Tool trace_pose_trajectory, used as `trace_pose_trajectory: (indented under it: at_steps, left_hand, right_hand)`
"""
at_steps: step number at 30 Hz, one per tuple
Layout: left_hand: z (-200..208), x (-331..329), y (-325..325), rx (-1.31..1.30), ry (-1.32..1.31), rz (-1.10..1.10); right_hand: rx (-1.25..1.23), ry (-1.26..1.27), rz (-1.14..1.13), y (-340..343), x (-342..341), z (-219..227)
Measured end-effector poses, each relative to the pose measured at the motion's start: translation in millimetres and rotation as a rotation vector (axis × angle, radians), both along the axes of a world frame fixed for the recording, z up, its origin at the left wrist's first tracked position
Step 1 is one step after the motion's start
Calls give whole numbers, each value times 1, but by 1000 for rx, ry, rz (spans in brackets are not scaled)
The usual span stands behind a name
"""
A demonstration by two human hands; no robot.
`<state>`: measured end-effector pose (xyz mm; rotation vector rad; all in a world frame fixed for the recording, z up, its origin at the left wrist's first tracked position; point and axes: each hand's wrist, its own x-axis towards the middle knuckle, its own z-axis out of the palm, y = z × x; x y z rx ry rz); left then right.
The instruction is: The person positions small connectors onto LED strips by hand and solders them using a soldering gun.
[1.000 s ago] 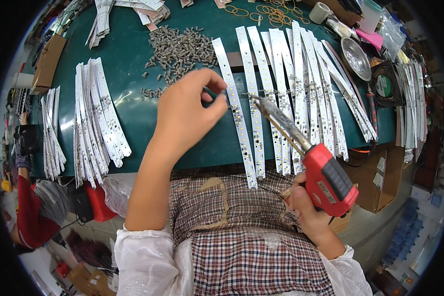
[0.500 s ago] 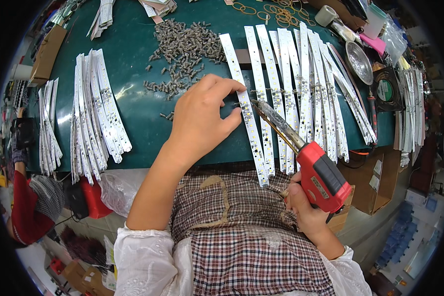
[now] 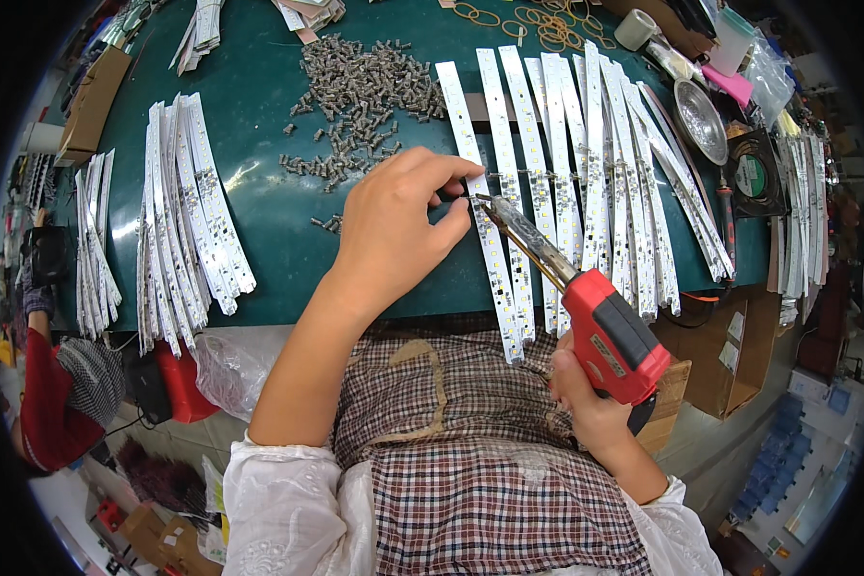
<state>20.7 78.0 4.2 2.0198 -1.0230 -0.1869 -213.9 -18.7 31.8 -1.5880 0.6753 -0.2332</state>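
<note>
My left hand (image 3: 403,216) is closed at the left edge of the nearest white LED strip (image 3: 492,257). Its index fingertip reaches onto the strip, and the thumb is just beside it. Anything small pinched between those fingers is hidden. My right hand (image 3: 593,403) grips a red and black soldering gun (image 3: 616,336) by its handle. The gun's dark tip meets the strip's middle, close to my left thumb. More LED strips (image 3: 593,163) lie fanned side by side to the right, with small parts across their middles.
Small metallic cylindrical parts (image 3: 370,91) are heaped beyond my left hand. Bundles of LED strips (image 3: 175,221) lie at the left. Rubber bands (image 3: 557,29) are at the far edge. A metal dish (image 3: 699,120) and a square black fan-like unit (image 3: 756,173) stand right. Another person's red sleeve (image 3: 53,398) shows left.
The soldering gun has moved left, bringing its tip onto the nearest strip by my left fingers. That strip's far end has shifted slightly right. My left hand has barely moved.
</note>
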Motion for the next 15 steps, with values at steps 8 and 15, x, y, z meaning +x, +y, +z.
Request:
trace_pose_trajectory:
  at_steps: [8,15]
  left_hand:
    - [0,-1,-1,-2,-19,12]
    - [-2,0,-1,3,-33,14]
  right_hand:
    - [35,80,-33,2,5,4]
    - [-19,108,-17,1,4,2]
